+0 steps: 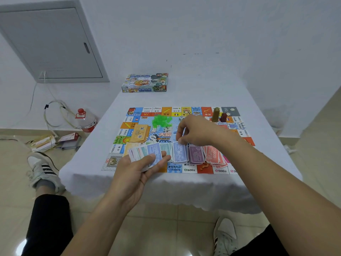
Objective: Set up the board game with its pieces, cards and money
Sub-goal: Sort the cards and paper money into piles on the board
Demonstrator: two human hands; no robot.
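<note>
Blue paper notes marked 2000 top the fanned money stack (pixel 145 154) that the left hand (pixel 136 170) grips, thumb across it, at 7 o'clock of the game board (pixel 186 169). The right hand (pixel 195 133) pinches one blue note over the blue pile (pixel 180 153), with purple (pixel 196 154) and red (pixel 214 154) piles toward 3 o'clock. Loose piles overlap; a careless drop could mix denominations. Board squares read 2000, 1600, 1000.

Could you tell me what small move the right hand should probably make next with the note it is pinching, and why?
Probably lay it flat: the right hand pinches a blue note over the blue pile, while the left hand holds the unsorted fan with another blue note on top.
</note>
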